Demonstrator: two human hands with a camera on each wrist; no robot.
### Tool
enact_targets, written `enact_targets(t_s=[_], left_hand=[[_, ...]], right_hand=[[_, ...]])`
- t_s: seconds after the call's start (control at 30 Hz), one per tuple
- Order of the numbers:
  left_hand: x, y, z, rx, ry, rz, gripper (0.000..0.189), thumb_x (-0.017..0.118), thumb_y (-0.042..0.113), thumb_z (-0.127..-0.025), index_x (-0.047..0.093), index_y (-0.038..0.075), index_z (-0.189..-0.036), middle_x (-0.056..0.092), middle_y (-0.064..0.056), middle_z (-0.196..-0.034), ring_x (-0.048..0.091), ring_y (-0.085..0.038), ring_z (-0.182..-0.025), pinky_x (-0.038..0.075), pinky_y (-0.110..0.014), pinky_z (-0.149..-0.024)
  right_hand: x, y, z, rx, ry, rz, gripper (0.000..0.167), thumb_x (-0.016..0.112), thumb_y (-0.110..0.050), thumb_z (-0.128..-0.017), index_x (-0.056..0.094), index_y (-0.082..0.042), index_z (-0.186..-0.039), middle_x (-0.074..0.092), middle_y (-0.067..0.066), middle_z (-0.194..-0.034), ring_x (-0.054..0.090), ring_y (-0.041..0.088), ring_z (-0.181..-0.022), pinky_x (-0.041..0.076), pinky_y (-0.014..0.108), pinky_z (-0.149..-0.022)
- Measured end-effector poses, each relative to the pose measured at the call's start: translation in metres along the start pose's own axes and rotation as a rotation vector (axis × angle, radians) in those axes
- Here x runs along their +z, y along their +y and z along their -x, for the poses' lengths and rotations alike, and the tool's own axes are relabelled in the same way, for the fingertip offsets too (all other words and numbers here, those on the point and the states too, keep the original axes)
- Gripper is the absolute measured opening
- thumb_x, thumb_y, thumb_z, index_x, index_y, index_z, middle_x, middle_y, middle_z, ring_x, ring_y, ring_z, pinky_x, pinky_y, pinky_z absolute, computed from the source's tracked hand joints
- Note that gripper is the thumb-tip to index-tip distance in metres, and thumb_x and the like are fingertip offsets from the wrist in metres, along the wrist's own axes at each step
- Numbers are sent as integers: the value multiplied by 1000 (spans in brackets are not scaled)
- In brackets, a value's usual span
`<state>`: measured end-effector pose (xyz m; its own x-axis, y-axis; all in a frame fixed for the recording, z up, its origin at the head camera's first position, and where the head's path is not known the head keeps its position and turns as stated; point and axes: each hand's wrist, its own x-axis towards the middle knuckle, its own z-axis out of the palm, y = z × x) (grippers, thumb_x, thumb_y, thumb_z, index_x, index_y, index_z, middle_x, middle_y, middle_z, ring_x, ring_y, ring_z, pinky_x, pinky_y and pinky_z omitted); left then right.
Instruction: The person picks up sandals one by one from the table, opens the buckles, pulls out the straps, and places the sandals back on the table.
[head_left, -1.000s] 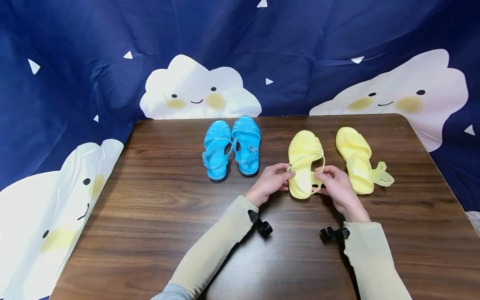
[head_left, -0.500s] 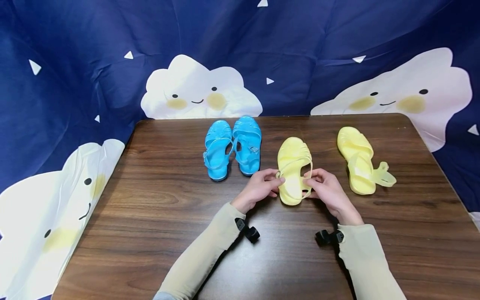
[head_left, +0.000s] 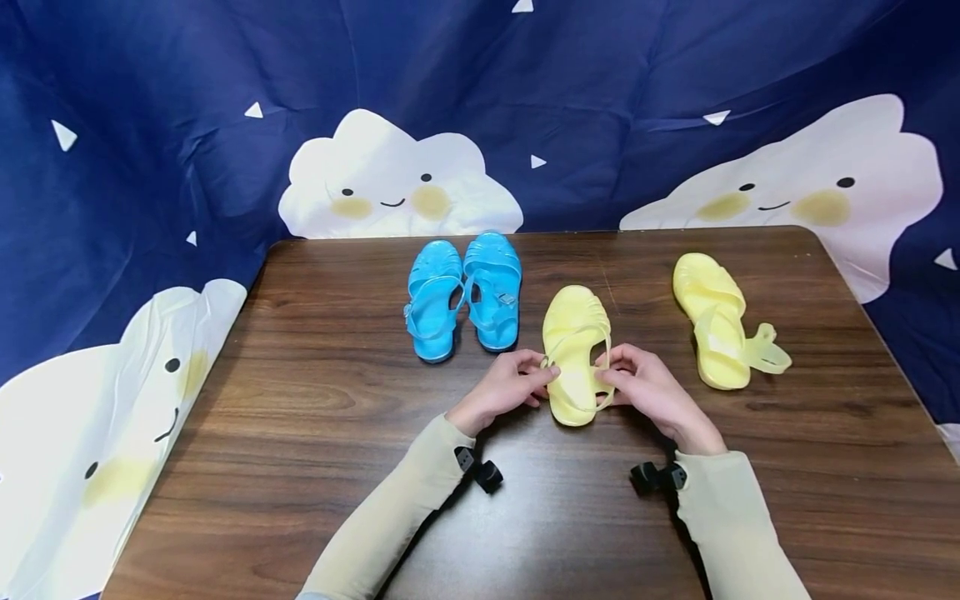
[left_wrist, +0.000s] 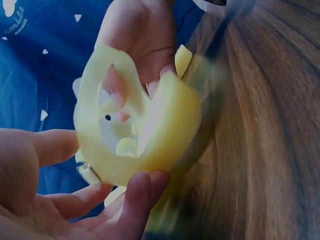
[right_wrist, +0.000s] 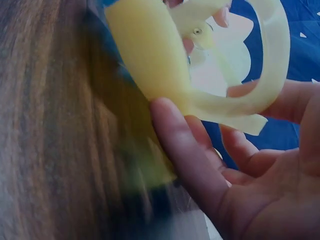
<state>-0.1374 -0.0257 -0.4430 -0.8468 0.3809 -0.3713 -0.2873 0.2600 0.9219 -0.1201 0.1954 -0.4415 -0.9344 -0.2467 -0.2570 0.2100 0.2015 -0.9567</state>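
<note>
A yellow jelly sandal (head_left: 574,310), toe pointing away, is held between both hands in front of the person. Its left side, by the small metal buckle (left_wrist: 89,172), is pinched by the left hand (head_left: 501,387). On the opposite side the right hand (head_left: 651,392) grips the sandal near its strap (right_wrist: 274,55), thumb and fingers around the edge. In both wrist views the heel and the looped ankle strap show close up, with the sole just over the wooden table.
A second yellow sandal (head_left: 703,279) lies to the right, its loose strap (head_left: 767,348) sticking out sideways. Two blue sandals, one on the left (head_left: 435,265) and one on the right (head_left: 493,254), stand side by side near the back edge of the table (head_left: 300,400). A cloud-patterned curtain (head_left: 585,75) hangs behind.
Both hands have carried the yellow sandal leftward and nearer the person, away from the second yellow sandal and closer to the blue pair. The other sandals have stayed put.
</note>
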Motion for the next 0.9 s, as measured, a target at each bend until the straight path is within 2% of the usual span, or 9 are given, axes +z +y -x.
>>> enact_targets(t_s=[0.13, 0.3, 0.6, 0.9], left_hand=[[-3, -3, 3, -12, -37, -40, 32, 62, 24, -95, 60, 1, -118, 65, -10, -97, 69, -27, -87, 58, -32, -70], [-7, -8, 7, -21, -99, -84, 32, 62, 25, -95, 60, 4, -118, 66, -9, -99, 69, -25, -88, 57, -31, -69], [-15, -10, 12, 17, -201, -170, 31, 63, 25, -93, 61, 5, -116, 66, -6, -97, 67, -23, -88, 56, -30, -69], [-17, -10, 13, 17, -221, -152, 33, 64, 24, -92, 59, 5, -119, 65, -5, -98, 67, -22, -88, 55, -30, -70]], right_hand=[[0, 0, 2, 14, -39, 59, 26, 56, -6, -94, 48, 11, -112, 56, 17, -104, 64, 12, -78, 59, 30, -69], [-2, -1, 5, 24, -86, 146, 25, 57, -8, -93, 50, 9, -110, 56, 21, -107, 66, 14, -78, 58, 30, -68], [-4, -4, 9, 20, -175, 173, 23, 59, -10, -94, 51, 8, -106, 59, 20, -101, 67, 19, -78, 58, 33, -69], [-7, -6, 8, 22, -197, 205, 23, 58, -12, -94, 55, 7, -107, 58, 20, -106, 62, 13, -84, 58, 33, -72]])
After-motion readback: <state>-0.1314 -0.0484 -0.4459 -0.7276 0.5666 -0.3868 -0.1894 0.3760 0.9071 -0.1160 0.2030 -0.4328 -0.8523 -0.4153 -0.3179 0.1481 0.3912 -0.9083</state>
